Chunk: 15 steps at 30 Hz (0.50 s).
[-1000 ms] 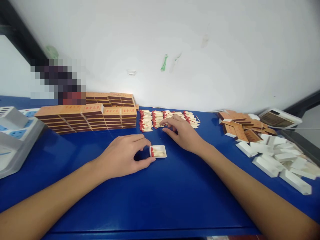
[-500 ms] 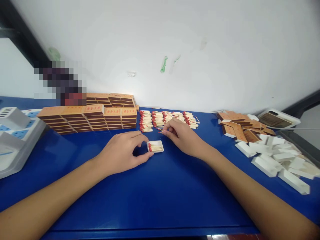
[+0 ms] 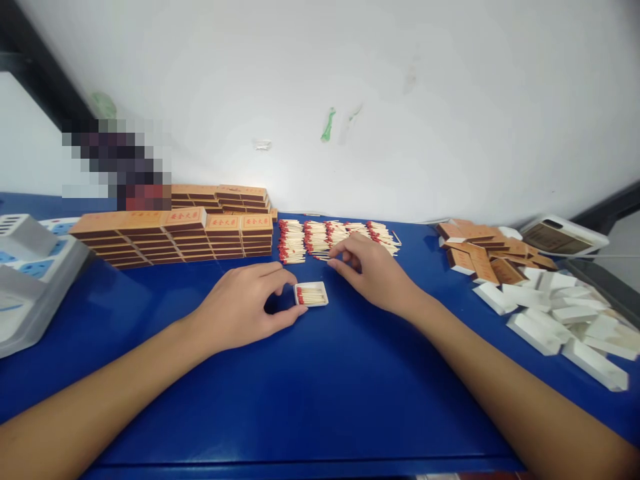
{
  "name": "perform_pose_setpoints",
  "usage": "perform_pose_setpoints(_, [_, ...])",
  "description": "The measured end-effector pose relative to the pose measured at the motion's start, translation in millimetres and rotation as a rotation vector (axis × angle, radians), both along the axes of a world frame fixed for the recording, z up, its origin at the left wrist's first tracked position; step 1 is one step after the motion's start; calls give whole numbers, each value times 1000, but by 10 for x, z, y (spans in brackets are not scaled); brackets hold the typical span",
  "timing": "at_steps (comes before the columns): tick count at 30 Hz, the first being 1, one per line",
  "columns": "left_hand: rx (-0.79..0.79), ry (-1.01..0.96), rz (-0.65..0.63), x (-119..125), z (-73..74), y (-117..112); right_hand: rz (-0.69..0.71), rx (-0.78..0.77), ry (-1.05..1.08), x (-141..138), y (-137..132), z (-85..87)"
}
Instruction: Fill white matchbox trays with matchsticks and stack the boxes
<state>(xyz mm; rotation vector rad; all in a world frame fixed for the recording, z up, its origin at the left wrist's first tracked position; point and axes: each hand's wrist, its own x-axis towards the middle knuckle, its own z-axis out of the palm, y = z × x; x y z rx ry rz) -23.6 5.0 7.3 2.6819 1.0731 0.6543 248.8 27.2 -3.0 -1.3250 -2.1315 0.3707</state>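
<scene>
A small white matchbox tray (image 3: 311,294) with red-tipped matches in it lies on the blue table (image 3: 310,400). My left hand (image 3: 245,303) pinches the tray's left end between thumb and forefinger. My right hand (image 3: 370,267) rests just right of and behind the tray, its fingers curled at the near edge of the rows of loose matches (image 3: 330,239); the fingertips press on matches there, but I cannot see how many they hold.
Stacks of orange matchboxes (image 3: 175,233) stand at the back left. Orange sleeves (image 3: 480,253) and white empty trays (image 3: 555,313) are heaped at the right. A white power strip (image 3: 30,267) sits at the far left, and a white device (image 3: 563,237) at the back right.
The tray and my left hand slid a little away from me. My right hand drew back from the match rows toward the tray, then returned to the rows' near edge.
</scene>
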Motion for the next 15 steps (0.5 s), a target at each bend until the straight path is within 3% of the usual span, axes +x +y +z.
perform_pose_setpoints(5, [1,6,-17,2,-7,-7,-21,-10,-92,66,127,-81])
perform_pose_setpoints(11, [32,6,27,4,-17,19,39,-42,-118,4,-28,43])
perform_pose_setpoints(15, [22,8,29,0,-21,19,57,-14,-193,-4,-68,29])
